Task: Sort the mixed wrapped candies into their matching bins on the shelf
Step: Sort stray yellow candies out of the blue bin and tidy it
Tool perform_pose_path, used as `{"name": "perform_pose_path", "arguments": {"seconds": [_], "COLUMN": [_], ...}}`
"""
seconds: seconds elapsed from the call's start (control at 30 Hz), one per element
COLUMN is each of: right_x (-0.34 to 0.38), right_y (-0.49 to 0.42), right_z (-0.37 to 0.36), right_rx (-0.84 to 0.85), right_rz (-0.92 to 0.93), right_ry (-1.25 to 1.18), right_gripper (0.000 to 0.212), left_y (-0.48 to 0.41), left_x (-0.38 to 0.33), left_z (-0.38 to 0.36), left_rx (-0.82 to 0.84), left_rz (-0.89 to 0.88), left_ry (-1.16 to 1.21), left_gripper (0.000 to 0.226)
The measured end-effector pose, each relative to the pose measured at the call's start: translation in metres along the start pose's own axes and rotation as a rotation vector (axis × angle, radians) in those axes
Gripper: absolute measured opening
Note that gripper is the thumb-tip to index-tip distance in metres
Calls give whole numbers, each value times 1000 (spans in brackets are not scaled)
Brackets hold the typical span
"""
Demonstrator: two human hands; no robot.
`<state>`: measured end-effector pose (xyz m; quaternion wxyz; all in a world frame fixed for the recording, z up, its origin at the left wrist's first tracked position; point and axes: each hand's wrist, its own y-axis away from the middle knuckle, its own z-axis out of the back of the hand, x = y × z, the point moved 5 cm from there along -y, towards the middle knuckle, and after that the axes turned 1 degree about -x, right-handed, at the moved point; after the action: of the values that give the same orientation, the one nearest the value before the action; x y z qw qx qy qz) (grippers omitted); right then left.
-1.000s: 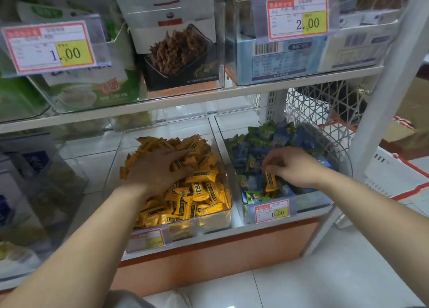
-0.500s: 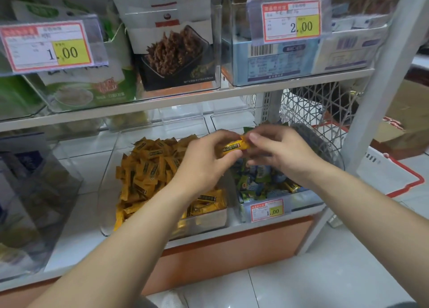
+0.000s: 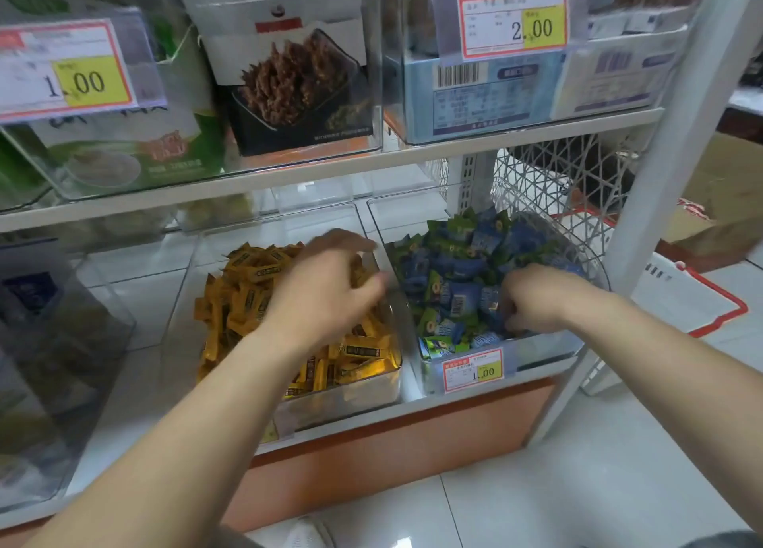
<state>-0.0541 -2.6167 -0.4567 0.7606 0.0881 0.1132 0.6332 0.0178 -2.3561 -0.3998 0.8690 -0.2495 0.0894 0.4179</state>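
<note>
Left hand (image 3: pixel 330 295) is spread loosely over yellow wrapped candies (image 3: pixel 243 295) in a clear plastic bin (image 3: pixel 351 399). Right hand (image 3: pixel 536 295) is curled among blue-green wrapped candies (image 3: pixel 454 266), and its grip cannot be told. Misplaced pieces are seemingly being sought, so a precise pinch is called for next.

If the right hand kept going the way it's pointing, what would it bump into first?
The blue and green candies. The right hand points down and to the left into that pile in the clear bin. Its curled fingertips seem to be touching the wrappers, though depth is hard to judge.
</note>
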Motion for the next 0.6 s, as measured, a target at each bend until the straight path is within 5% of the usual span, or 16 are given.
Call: {"name": "perform_pose_path", "arguments": {"seconds": [0.17,0.37,0.6], "right_x": [1,4,0], "right_y": [-5,-10,-9], "right_z": [-9,-15,-19], "right_rx": [40,86,121], "right_rz": [-28,-24,4], "right_ry": [-1,-29,-193], "right_gripper": [27,20,28], "left_y": [8,10,8], "left_x": [-58,-62,-56], "left_z": [-35,-62,-63], "left_rx": [144,193,228], "left_rz": [-332,-429,-394], "left_ry": [-118,-299,-219], "left_gripper": [55,49,42]}}
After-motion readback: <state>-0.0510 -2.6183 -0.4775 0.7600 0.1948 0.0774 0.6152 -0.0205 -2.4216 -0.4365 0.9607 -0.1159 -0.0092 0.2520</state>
